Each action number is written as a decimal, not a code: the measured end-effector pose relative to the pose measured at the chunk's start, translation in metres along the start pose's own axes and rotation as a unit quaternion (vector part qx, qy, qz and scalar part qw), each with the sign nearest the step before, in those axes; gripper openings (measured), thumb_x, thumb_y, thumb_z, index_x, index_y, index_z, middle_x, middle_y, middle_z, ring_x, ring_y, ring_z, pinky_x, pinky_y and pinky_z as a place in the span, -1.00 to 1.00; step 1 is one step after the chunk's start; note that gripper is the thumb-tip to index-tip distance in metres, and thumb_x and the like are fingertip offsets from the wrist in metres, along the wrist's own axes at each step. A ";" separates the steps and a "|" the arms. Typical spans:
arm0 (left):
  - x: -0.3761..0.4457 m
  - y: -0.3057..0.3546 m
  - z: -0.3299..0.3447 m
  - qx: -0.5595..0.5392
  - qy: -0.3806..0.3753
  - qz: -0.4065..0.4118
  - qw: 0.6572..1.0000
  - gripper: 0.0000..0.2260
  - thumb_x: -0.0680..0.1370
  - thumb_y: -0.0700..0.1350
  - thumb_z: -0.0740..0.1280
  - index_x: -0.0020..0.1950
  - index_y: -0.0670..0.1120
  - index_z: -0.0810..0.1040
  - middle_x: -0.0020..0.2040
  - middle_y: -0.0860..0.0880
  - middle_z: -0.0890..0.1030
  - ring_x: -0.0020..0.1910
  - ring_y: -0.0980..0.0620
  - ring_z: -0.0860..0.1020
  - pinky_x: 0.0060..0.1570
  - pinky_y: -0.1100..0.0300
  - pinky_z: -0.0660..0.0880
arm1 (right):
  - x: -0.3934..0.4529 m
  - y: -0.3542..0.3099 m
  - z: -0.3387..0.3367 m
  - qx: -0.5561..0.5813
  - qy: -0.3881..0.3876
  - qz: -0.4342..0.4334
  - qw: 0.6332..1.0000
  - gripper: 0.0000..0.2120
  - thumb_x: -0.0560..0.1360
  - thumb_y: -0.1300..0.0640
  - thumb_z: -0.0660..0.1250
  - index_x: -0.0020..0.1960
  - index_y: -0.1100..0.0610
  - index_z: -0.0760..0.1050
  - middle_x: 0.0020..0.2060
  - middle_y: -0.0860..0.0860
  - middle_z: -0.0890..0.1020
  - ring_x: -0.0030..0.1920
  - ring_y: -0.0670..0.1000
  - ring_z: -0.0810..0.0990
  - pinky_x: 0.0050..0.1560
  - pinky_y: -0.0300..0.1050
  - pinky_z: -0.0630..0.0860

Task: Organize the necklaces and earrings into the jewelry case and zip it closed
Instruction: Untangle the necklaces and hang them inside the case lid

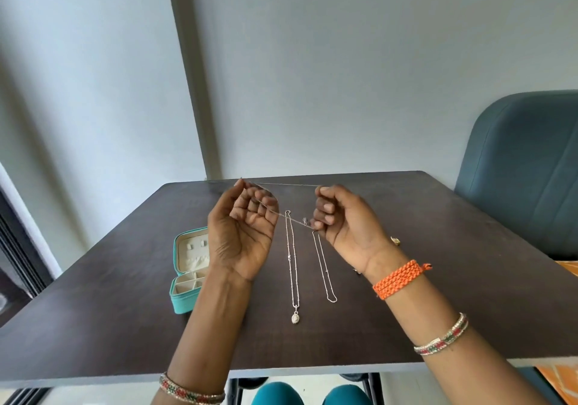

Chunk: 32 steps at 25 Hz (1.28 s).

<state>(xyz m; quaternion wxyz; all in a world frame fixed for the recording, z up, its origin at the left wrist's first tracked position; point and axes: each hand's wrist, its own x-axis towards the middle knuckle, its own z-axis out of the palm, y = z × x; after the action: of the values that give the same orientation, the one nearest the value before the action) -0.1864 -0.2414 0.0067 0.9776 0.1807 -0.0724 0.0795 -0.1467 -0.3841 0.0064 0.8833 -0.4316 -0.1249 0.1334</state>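
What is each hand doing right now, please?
Left hand: fingers curled, pinching one end of a thin chain.
Right hand: fingers curled, pinching the same chain's other end.

The single head view looks forward and down, close over the dark table (438, 295) toward the wall.

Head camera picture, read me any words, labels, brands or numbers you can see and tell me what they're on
None: no readable text anywhere in this view.
Teal jewelry case: open, no logo or label visible on its shell or lining.
Pendant on the left necklace: surface pattern too small to tell whether it is lettering.
Chain stretched between the left hand and right hand: no tag visible.
Table, wall and chair: no markings.
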 end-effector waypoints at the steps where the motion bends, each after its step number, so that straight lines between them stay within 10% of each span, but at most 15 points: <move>1: 0.000 -0.002 0.001 -0.013 0.018 0.026 0.999 -0.91 0.49 -0.24 0.26 -0.20 -0.18 0.50 -0.29 -0.03 0.53 -0.34 0.10 0.57 -0.30 0.30 0.56 | -0.004 0.005 0.002 -0.111 -0.006 -0.043 0.993 -0.79 0.55 0.28 0.19 -0.24 0.14 0.47 -0.52 -0.05 0.42 -0.53 -0.12 0.34 -0.43 -0.24 0.43; 4: -0.001 -0.010 0.002 0.100 0.013 0.075 0.992 -0.88 0.55 -0.29 0.21 -0.03 -0.23 0.54 -0.14 -0.09 0.64 -0.23 0.08 0.63 -0.24 0.33 0.56 | -0.020 0.012 0.013 -0.543 -0.067 -0.187 0.816 -0.83 0.51 0.28 0.30 -0.07 0.08 0.64 -0.23 -0.04 0.63 -0.25 -0.13 0.55 -0.15 -0.33 0.46; 7: -0.007 -0.017 -0.002 0.305 -0.001 0.122 0.944 -0.87 0.52 -0.32 0.28 0.04 -0.20 0.54 -0.20 -0.08 0.56 -0.32 0.09 0.51 -0.30 0.35 0.50 | -0.031 -0.009 0.028 -0.689 -0.101 -0.215 0.684 -0.73 0.48 0.34 0.29 0.06 0.08 0.64 -0.13 -0.07 0.62 -0.17 -0.13 0.54 -0.20 -0.53 0.33; 15: -0.016 -0.013 -0.002 0.358 -0.088 0.050 0.928 -0.86 0.46 -0.16 0.22 -0.07 -0.22 0.47 -0.29 -0.11 0.49 -0.37 0.05 0.46 -0.37 0.28 0.44 | -0.037 -0.034 0.036 -0.637 -0.114 -0.245 0.722 -0.73 0.37 0.46 0.32 -0.13 0.11 0.56 -0.27 -0.02 0.66 -0.27 -0.15 0.61 -0.23 -0.36 0.52; 28: -0.026 -0.009 -0.009 0.543 -0.094 -0.013 0.835 -0.96 0.52 -0.32 0.32 -0.08 -0.22 0.55 -0.27 -0.09 0.50 -0.34 0.10 0.46 -0.24 0.29 0.51 | -0.025 -0.011 0.016 -0.660 -0.029 -0.361 0.658 -0.85 0.38 0.35 0.35 -0.14 0.13 0.57 -0.29 -0.03 0.58 -0.28 -0.05 0.54 -0.18 -0.01 0.56; 32: -0.028 -0.013 -0.006 0.481 -0.108 -0.047 0.869 -0.92 0.53 -0.34 0.26 -0.11 -0.22 0.53 -0.32 -0.07 0.50 -0.37 0.08 0.48 -0.28 0.29 0.50 | -0.021 -0.010 0.004 -0.581 -0.020 -0.266 0.769 -0.83 0.46 0.32 0.33 -0.06 0.09 0.58 -0.27 -0.01 0.64 -0.23 0.01 0.63 -0.10 -0.13 0.60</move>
<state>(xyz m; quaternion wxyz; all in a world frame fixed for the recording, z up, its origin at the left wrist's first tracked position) -0.2109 -0.2549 -0.0081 0.7586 0.6389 -0.1222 0.0379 -0.1660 -0.3940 0.0149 0.4620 -0.8090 -0.3059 -0.1962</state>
